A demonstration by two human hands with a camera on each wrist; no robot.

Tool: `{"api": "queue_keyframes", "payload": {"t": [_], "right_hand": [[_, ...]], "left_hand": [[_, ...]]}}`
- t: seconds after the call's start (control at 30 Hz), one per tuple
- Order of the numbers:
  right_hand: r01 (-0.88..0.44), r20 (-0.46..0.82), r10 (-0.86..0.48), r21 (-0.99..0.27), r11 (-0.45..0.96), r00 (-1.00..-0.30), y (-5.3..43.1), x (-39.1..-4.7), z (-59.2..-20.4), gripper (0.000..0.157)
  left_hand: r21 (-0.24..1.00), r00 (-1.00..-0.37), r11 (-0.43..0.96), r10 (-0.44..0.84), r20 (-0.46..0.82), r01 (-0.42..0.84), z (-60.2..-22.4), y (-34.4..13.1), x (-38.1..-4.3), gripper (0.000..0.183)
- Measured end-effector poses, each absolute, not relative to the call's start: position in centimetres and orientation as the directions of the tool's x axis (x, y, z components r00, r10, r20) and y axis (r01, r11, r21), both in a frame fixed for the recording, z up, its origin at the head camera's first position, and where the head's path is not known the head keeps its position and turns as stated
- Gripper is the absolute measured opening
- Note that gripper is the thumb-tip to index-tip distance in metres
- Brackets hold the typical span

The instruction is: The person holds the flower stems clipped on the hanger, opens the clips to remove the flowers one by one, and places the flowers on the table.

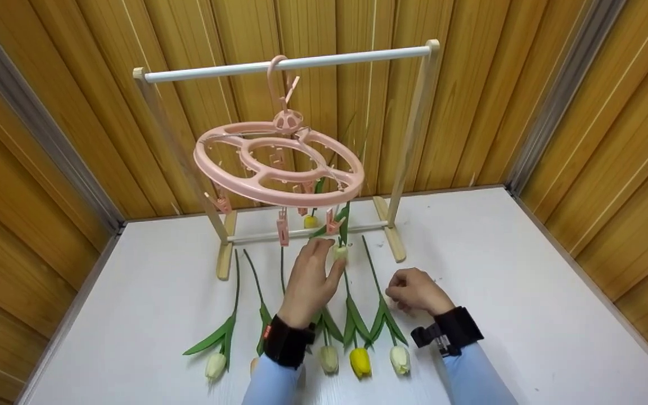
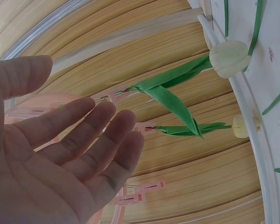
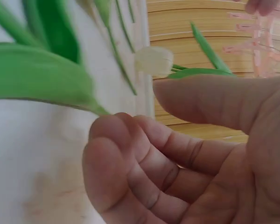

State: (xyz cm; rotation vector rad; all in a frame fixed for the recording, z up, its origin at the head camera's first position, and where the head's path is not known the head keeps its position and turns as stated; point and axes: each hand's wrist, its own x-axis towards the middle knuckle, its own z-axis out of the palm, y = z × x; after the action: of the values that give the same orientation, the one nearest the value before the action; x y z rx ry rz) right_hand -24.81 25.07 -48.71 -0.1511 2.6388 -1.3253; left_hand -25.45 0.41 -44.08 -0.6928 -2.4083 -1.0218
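Observation:
A pink round clip hanger (image 1: 279, 197) hangs by its hook from a white rod. From its clips, head down, hang a white tulip (image 2: 229, 59) and a yellow tulip (image 1: 310, 221). My left hand (image 1: 314, 275) is raised beside the hanging white tulip, its fingers extended and holding nothing in the left wrist view. Low over the table, my right hand (image 1: 418, 289) is near the stem of a white tulip (image 1: 400, 360) lying at the right of the row. Its fingers bend loosely, thumb apart, with nothing between them.
Several more tulips lie on the white table (image 1: 521, 292), among them a yellow tulip (image 1: 360, 363) and a white tulip (image 1: 216, 365) at the left. Vacant pink clips (image 1: 283, 228) dangle under the hanger. A wooden stand (image 1: 414, 135) holds the rod before wood-patterned walls.

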Motion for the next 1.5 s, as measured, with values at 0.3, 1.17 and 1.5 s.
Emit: {"api": "queue_keyframes", "payload": {"t": [0.3, 1.17, 1.5], "right_hand": [[-0.113, -0.034, -0.244, -0.82, 0.562, -0.969, 24.6, -25.3, -46.5, 0.014], [-0.328, 0.3, -0.136, -0.819, 0.471, -0.944, 21.2, -31.9, -41.6, 0.021], [-0.251, 0.257, -0.016, -0.927, 0.279, -0.966, 20.2, -35.2, -41.8, 0.035]], "left_hand": [[0.566, -0.787, 0.576, 0.251, 0.564, 0.59, -44.0, 0.3, -25.4, 0.039], [0.553, -0.661, 0.427, 0.158, 0.734, 0.716, -42.9, 0.2, -25.2, 0.034], [0.497, -0.621, 0.409, 0.264, 0.738, 0.765, -43.2, 0.4, -25.4, 0.05]]}}
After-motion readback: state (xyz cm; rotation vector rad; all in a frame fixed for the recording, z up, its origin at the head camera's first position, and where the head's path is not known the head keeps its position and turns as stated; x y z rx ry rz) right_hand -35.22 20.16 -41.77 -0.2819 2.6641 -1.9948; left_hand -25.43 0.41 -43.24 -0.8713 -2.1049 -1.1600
